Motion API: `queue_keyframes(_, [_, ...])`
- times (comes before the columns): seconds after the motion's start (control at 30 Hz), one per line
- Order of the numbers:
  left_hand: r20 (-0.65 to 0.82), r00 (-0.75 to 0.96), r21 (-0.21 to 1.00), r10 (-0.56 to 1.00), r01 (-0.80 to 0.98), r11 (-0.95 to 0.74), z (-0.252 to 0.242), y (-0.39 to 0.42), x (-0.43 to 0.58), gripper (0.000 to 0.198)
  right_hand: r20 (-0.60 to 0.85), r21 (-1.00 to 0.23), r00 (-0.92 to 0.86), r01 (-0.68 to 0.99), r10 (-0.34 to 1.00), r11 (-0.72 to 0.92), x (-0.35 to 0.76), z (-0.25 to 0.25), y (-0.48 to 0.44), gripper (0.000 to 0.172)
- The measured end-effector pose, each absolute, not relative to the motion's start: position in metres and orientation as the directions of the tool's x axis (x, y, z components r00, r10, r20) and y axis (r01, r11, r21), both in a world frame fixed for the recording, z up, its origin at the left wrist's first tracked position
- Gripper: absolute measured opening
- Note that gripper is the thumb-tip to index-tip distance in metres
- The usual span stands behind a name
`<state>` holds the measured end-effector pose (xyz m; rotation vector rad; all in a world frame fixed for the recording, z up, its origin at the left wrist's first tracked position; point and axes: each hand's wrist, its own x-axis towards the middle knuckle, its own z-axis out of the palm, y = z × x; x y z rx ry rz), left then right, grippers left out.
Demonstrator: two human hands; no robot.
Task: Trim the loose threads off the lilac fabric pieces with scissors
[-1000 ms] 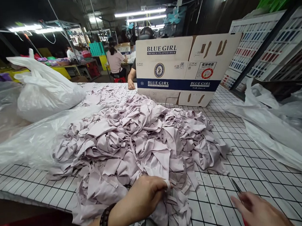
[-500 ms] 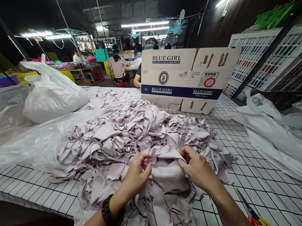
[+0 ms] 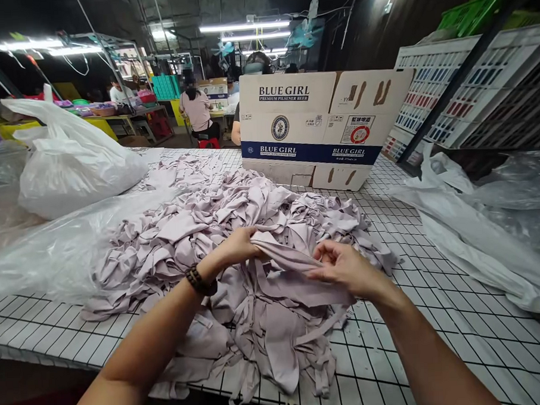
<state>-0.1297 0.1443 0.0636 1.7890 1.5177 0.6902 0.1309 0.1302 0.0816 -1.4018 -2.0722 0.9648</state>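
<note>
A pale mauve fabric piece (image 3: 285,257) is stretched between my two hands, its upper edge gathered into folds. My left hand (image 3: 239,245), a dark beaded bracelet on its wrist, grips the left end of that edge with closed fingers. At the other end, my right hand (image 3: 339,266) pinches the cloth between thumb and fingers. The lower part of the piece hangs over the pile of mauve fabric pieces (image 3: 164,237), which spreads behind and below my hands. Thin straps trail from some pieces near the table's front edge.
The table (image 3: 384,353) has a white cover with a black grid. A Blue Girl carton (image 3: 311,117) stands behind the pile. Plastic bags lie left (image 3: 75,163) and right (image 3: 468,235). White crates (image 3: 466,92) are stacked at right; a person in pink (image 3: 197,113) sits further back.
My left hand has moved up and away from me and now grips the cloth edge. The fabric is drawn into a taut folded band. The view has shifted, and scissors at lower right left the frame.
</note>
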Motion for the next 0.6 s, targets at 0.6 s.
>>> queue_keyframes(0.6, [0.321,-0.232,0.792,0.918,0.597,-0.126,0.028,0.007,-0.169,0.016,-0.016,-0.463,-0.739,0.603,0.674,0.650,0.114,0.040,0.001,0.015])
